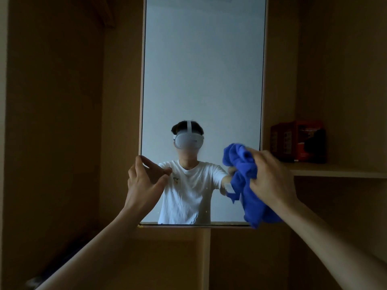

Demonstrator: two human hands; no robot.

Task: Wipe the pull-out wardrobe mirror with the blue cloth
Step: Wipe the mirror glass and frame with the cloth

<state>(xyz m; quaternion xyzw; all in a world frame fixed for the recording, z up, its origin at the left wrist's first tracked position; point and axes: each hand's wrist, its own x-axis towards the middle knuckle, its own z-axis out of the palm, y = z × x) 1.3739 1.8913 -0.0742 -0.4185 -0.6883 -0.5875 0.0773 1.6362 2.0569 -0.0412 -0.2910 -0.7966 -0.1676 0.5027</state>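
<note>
**Cloth on the glass, low right corner**

The pull-out mirror [201, 80] stands upright in the middle of the wardrobe [62, 122], its pale frame running top to bottom. The action is all down at the lower end.

The right hand [270, 176] has the blue cloth [243, 170] bunched up in a curled grip and holds it up to the glass near the mirror's right edge. The top of the cloth is a crumpled wad above the knuckles, and the rest trails down in a loose fold past the mirror's bottom rail.

Over on the other side, the left hand [144, 181] is up at the mirror's left edge. The fingers are spread and fairly straight, with one fingertip on the frame and the others reaching in across the glass. It looks like a steadying touch rather than a clamp, though what happens behind the frame edge is hidden.

In the reflection there is a person in a white T-shirt [188, 195] wearing a grey headset [188, 141], and the cloth's mirrored twin meets the real one.

Off to the right, on a wooden shelf [339, 172] beside the mirror, sits a dark red box [297, 141] — its print is too dim to read.
</note>
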